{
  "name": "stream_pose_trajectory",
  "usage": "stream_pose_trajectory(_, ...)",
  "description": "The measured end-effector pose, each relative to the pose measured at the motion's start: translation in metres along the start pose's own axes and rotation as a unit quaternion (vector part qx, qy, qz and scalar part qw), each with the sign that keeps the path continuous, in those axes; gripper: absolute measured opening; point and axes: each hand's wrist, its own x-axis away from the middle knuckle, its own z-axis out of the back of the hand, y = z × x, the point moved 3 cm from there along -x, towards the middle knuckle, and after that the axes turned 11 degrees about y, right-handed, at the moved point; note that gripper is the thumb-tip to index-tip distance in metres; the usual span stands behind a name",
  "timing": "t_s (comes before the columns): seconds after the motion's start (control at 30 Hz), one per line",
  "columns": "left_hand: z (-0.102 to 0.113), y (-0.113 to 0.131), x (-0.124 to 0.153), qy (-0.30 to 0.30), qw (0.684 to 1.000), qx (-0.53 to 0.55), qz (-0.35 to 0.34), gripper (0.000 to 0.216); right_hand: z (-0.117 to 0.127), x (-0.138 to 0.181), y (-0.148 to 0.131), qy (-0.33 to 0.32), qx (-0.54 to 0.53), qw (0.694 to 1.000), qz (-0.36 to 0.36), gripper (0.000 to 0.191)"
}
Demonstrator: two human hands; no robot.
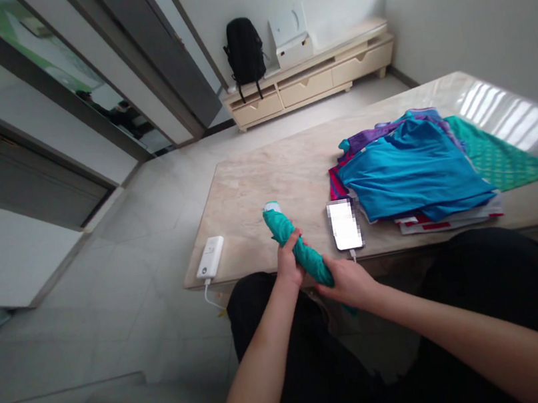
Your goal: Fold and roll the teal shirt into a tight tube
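both hands (320,271) gripping rolled teal cloth (296,246)

both hands (317,272) closed, forearms converging

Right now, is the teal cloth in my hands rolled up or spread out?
Rolled up: the teal cloth forms a tight tube gripped by left hand and right hand.

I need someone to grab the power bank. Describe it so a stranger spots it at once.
Start at the marble table. At its near left corner lies the white power bank, a cable trailing off the edge. Unlike the phone further right, it is all white with no screen.
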Motion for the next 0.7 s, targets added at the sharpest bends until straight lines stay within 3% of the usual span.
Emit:
stream_pose_trajectory(0.13, -0.004, 0.007, -0.003, -0.104, 0.991, 0.073, 0.044, 0.054, -0.008, 0.002, -0.003, -0.124, -0.169, 0.978, -0.008, 0.050)
stream_pose_trajectory(0.2, -0.006, 0.009, -0.001, -0.150, 0.981, 0.103, 0.060, 0.051, -0.014, 0.004, -0.004, -0.210, -0.309, 0.925, -0.068, 0.053)
stream_pose_trajectory(0.27, -0.007, 0.011, 0.001, -0.174, 0.976, 0.109, 0.069, 0.050, -0.019, 0.007, -0.005, -0.269, -0.381, 0.875, -0.129, 0.050)
stream_pose_trajectory(0.3, -0.007, 0.011, 0.002, -0.178, 0.976, 0.101, 0.070, 0.049, -0.021, 0.008, -0.005, -0.275, -0.358, 0.882, -0.136, 0.046)
stream_pose_trajectory(0.33, -0.007, 0.011, 0.002, -0.176, 0.978, 0.086, 0.069, 0.049, -0.021, 0.008, -0.004, -0.260, -0.290, 0.913, -0.125, 0.040)
stream_pose_trajectory(0.4, -0.006, 0.010, -0.001, -0.145, 0.987, 0.037, 0.056, 0.052, -0.019, 0.005, -0.002, -0.189, -0.115, 0.972, -0.078, 0.030)
stream_pose_trajectory(0.43, -0.005, 0.009, -0.004, -0.116, 0.992, 0.010, 0.044, 0.055, -0.016, 0.004, -0.002, -0.147, -0.040, 0.987, -0.059, 0.026)
stream_pose_trajectory(0.57, 0.002, 0.001, -0.017, 0.024, 0.998, -0.054, -0.001, 0.054, -0.005, 0.000, 0.003, -0.049, 0.101, 0.992, -0.050, 0.024)
stream_pose_trajectory(0.7, 0.008, -0.004, -0.026, 0.075, 0.996, -0.051, -0.008, 0.046, -0.003, -0.003, 0.006, -0.029, 0.142, 0.988, -0.055, 0.034)
